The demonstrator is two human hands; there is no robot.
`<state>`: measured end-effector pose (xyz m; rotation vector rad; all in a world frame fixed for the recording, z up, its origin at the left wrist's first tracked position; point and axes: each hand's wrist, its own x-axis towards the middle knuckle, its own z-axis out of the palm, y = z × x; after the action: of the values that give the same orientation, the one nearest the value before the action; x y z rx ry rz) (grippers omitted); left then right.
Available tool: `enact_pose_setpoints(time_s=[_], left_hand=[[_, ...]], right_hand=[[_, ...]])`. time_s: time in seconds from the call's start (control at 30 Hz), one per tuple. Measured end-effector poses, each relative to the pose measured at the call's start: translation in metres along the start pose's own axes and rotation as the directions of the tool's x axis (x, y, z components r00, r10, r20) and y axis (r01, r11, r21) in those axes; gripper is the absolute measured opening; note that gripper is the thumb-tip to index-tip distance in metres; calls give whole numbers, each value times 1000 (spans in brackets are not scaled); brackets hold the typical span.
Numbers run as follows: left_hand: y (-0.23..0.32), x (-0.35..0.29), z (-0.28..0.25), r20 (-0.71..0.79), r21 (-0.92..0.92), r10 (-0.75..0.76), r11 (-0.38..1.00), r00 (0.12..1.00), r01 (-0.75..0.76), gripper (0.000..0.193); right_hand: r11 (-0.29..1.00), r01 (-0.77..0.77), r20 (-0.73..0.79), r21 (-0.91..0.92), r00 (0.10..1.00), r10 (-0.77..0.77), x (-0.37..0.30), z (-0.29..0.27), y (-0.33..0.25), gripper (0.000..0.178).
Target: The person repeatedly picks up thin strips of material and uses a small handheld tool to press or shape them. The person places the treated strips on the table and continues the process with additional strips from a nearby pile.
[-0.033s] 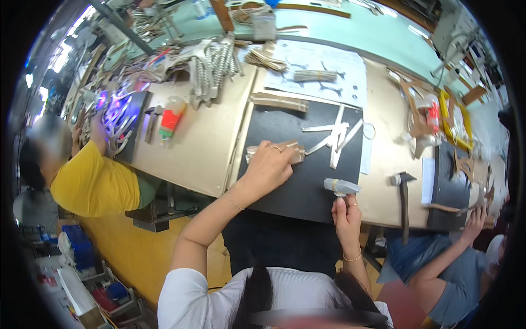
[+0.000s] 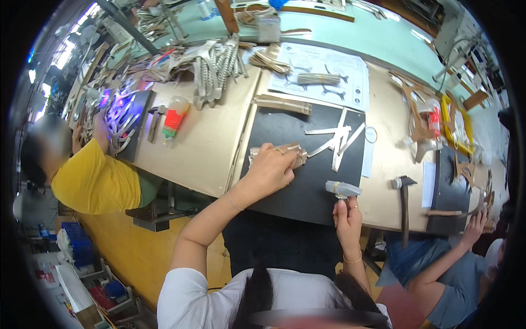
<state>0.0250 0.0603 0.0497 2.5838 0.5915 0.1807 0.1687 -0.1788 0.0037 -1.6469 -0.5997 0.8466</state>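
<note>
My left hand (image 2: 269, 171) is closed, its fingers curled over a small stack of brown and pale strips (image 2: 302, 157) on the black mat (image 2: 274, 200). The palm and fingers hide most of that stack. Close to the mat's front right corner, my right hand (image 2: 347, 215) pinches a grey, partly see-through flat piece (image 2: 348, 189) with a yellowish band around it. Its exact kind I cannot make out. Several loose white strips (image 2: 338, 134) lie crossed on the mat, beyond and to the right of my left hand.
A bundle of brown strips (image 2: 283, 103) lies along the mat's far edge, before a printed sheet (image 2: 357, 82). To the right is a hammer (image 2: 404, 205); leftward, a red-labelled bottle (image 2: 175, 116) and another hammer (image 2: 155, 122). People work on both sides, one in a yellow top (image 2: 98, 181).
</note>
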Motion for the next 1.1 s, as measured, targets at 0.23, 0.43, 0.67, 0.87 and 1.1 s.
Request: enact_pose_setpoints(time_s=[0.23,0.43,0.67,0.87,1.1], left_hand=[[-5,-5,-24,462,-141,53,990,885,15,13],[-15,-10,-33,333,-362,100,932,938,29,14],[3,-28,-24,310,-527,-55,821,949,220,15],[14,-37,22,129,-327,47,945,991,-3,20],[16,-43,45,5,-71,137,988,991,-136,17]], right_hand=[[999,37,16,-24,999,-37,4,2,0,28],[999,19,16,-33,1000,-18,6,4,0,31],[997,56,33,-51,998,-54,6,4,0,32],[995,51,18,-80,999,-50,5,5,-2,31],[992,50,24,-116,999,-47,5,5,-4,31]])
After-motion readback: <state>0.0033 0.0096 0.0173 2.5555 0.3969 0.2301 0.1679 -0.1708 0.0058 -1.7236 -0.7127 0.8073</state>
